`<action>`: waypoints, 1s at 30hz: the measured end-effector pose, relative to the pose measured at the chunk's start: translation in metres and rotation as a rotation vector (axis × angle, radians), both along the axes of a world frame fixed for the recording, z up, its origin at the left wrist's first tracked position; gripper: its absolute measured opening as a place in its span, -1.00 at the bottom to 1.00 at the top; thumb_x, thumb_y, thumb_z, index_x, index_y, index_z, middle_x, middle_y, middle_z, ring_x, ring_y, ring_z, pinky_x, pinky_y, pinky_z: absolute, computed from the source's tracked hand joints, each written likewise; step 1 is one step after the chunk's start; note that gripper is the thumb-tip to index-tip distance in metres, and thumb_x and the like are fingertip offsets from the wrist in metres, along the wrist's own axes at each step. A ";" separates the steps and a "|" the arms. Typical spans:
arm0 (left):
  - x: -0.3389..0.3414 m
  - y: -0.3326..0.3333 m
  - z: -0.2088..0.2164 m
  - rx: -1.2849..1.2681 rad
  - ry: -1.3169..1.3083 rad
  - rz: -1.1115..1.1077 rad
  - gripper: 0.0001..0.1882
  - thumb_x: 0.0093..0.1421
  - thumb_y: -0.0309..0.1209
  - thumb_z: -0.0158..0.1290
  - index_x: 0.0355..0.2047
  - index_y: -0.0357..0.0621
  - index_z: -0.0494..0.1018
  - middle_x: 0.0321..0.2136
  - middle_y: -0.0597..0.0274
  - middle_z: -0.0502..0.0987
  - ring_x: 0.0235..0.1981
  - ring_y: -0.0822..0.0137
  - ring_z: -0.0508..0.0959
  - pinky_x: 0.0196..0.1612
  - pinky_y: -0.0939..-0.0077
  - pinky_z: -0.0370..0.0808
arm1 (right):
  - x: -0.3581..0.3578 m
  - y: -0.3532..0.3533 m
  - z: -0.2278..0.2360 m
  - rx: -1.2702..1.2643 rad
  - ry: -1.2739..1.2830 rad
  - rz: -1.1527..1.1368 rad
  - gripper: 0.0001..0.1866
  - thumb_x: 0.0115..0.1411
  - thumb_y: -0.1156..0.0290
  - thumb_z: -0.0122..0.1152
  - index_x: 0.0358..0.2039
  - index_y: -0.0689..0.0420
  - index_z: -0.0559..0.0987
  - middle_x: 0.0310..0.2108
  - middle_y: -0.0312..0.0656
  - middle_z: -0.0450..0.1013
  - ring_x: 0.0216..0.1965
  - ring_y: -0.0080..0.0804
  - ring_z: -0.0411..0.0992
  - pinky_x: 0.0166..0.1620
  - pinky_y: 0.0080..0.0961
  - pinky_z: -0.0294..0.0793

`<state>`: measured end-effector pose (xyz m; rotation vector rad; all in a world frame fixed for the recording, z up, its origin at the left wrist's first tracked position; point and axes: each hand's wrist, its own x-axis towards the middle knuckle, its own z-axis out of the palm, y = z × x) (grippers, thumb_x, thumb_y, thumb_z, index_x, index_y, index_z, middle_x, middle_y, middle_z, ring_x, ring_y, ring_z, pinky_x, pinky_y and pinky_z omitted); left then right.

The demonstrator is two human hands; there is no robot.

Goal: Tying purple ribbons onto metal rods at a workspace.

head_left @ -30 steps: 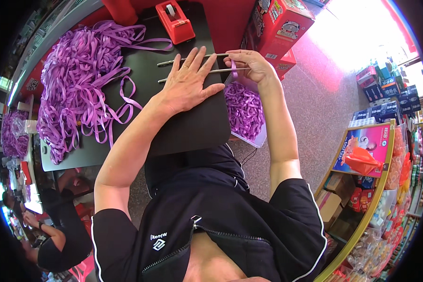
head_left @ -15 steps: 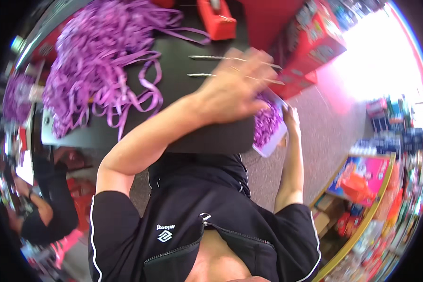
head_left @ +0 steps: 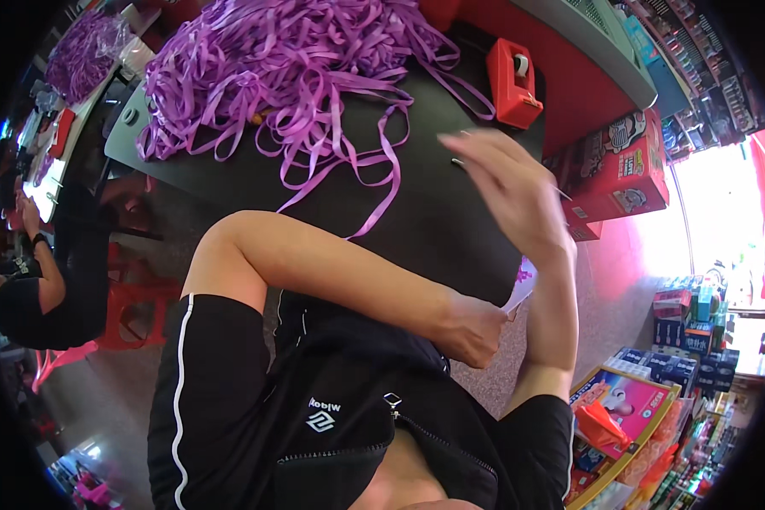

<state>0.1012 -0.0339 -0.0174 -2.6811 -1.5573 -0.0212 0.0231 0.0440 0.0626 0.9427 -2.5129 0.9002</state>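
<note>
My left hand (head_left: pixel 474 334) is closed at the near rim of a white box (head_left: pixel 518 296), beyond the table's right edge. Small shiny purple pieces (head_left: pixel 524 272) show in the box; my right forearm hides most of it. Above the right end of the black table, my right hand (head_left: pixel 514 191) is slightly blurred, its fingers stretched out. Under it lies a thin metal rod (head_left: pixel 456 161), mostly covered by the hand. A big heap of purple ribbon straps (head_left: pixel 272 76) covers the far left of the table, with loose loops trailing toward me.
A red tape dispenser (head_left: pixel 515 83) stands at the table's far right. Red cartons (head_left: pixel 616 174) are stacked beyond that edge. To the lower right is a display case (head_left: pixel 625 404) with an orange bag (head_left: pixel 602 425). Another person (head_left: pixel 47 280) sits at the left, near a red stool (head_left: pixel 132 306).
My left hand has left the metal rods and come back to the white box. My right hand has gone from the box to over the rods. The view has shifted.
</note>
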 end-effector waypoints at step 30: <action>0.033 -0.189 -0.001 0.815 -0.650 1.240 -0.77 0.09 -0.62 0.10 -0.21 -0.17 0.53 -0.24 0.17 0.58 -0.18 0.22 0.57 -0.13 0.44 0.50 | 0.326 0.141 -0.031 -0.685 -0.582 -0.622 -0.88 0.04 0.66 0.11 -0.37 0.28 0.42 -0.59 -0.19 0.43 -0.56 -0.44 0.44 -0.40 -0.51 0.44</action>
